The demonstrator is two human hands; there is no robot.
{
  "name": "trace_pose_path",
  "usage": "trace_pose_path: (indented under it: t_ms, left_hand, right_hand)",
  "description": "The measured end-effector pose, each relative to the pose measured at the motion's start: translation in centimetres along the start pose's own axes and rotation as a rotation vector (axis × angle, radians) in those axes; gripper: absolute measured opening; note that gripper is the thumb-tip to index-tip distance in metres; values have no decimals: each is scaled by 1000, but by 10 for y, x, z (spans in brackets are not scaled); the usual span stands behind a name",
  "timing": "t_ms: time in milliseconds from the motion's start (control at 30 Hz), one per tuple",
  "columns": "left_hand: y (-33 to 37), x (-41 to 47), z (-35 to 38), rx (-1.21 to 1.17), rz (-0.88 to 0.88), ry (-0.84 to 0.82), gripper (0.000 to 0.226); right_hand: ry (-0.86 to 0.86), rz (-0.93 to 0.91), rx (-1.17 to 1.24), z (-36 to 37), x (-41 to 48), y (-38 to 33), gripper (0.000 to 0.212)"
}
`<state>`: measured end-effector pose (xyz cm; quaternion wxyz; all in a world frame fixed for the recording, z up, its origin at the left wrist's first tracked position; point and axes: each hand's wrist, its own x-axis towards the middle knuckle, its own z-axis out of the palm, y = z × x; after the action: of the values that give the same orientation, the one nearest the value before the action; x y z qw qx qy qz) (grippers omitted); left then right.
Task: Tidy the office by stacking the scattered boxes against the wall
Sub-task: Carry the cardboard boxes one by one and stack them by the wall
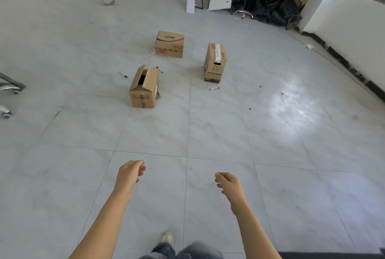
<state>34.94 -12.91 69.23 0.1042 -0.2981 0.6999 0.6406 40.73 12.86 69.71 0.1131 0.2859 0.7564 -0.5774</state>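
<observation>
Cardboard boxes, three of them, stand apart mid-frame on the floor [208, 133]: open-flapped box [143, 90], printed box [169, 44], taped box [215, 62]. Left hand [130, 173] and right hand [229, 185] reach forward at lower centre, fingers loosely curled, holding nothing.

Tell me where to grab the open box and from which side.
Come from the near end of the open box and clasp both side walls below the flaps, left hand and right hand opposite. The flaps stand up loose, likely bending if pulled.

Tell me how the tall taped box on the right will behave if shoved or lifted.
The tall taped box stands on its narrow end, so a high push would probably tip it rather than slide it. Its taped top should keep it stiff. Weight cannot be told.
</observation>
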Motion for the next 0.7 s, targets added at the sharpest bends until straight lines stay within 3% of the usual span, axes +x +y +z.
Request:
trace_pose_path:
  t_ms: [333,700]
  left_hand:
    - [42,105,66,55,-129,-27,12]
    - [210,256,196,40,56,4,18]
  right_hand:
    - [-3,114,1,7,135,-50,9]
    - [40,-47,102,-39,362,-203,9]
